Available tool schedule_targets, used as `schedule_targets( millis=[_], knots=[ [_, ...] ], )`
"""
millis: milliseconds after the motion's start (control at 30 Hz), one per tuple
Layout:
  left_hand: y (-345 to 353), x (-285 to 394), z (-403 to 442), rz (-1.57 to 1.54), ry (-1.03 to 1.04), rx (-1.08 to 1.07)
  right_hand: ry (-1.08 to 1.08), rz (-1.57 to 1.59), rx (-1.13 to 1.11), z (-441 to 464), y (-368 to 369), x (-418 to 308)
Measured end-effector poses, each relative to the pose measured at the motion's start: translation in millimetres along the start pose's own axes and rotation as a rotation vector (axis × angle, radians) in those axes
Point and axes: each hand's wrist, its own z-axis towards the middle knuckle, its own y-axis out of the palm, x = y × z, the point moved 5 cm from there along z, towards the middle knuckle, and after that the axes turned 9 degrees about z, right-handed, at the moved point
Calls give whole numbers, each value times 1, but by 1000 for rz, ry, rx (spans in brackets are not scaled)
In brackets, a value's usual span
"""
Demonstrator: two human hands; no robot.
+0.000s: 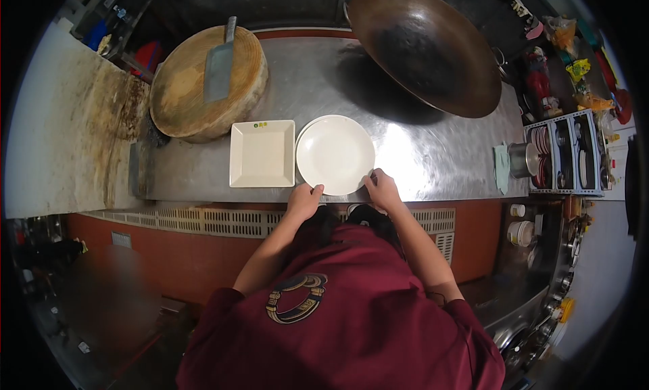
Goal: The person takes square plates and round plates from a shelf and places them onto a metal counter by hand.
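A round white plate (336, 154) lies on the steel table near its front edge, with the rim of a second plate showing under its left side. My left hand (306, 199) grips the near left rim, thumb on top and fingers hidden below. At the near right rim, my right hand (382, 189) pinches the same plate. Just left of it sits a square white dish (262, 154) with a small green and yellow mark on its far edge; neither hand touches it.
A cleaver (220, 69) rests on a thick round chopping block (182, 82) at the back left. A large wok (426, 48) leans at the back right. Beyond the table's right end are a metal pot (522, 161), a green cloth (501, 168) and a rack of plates (564, 153).
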Motion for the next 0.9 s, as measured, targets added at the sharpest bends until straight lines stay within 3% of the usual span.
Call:
schedule_targets(
  millis=[333,667,900],
  knots=[
    [-11,17,-2,166,-64,8,-26,-212,40,1,3,-13],
    [-6,15,-11,169,-64,45,-9,-62,104,-40,-13,-17],
    [0,31,-28,155,108,40,35,86,222,-91,-43,12]
  ],
)
